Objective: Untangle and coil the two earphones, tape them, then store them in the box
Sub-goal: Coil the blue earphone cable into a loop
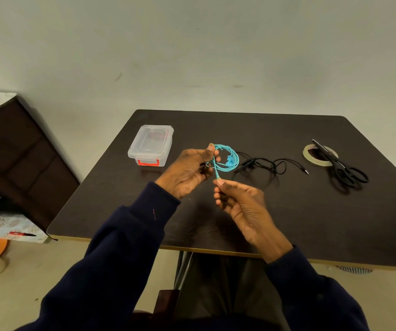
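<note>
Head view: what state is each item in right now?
teal earphone, partly coiled, held in both hands
black earphone, uncoiled, lying loose
box, lid on
tape roll, lying flat
scissors, closed, blades across the tape roll
left hand, gripping teal loops
right hand, pinching teal cable end

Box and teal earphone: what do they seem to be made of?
The box looks like clear, glossy hard plastic: the table shows through its walls and lid, and its latch is opaque red plastic. The teal earphone cable looks matte and slightly textured, possibly braided fabric over wire, though rubbery plastic cannot be ruled out.
</note>
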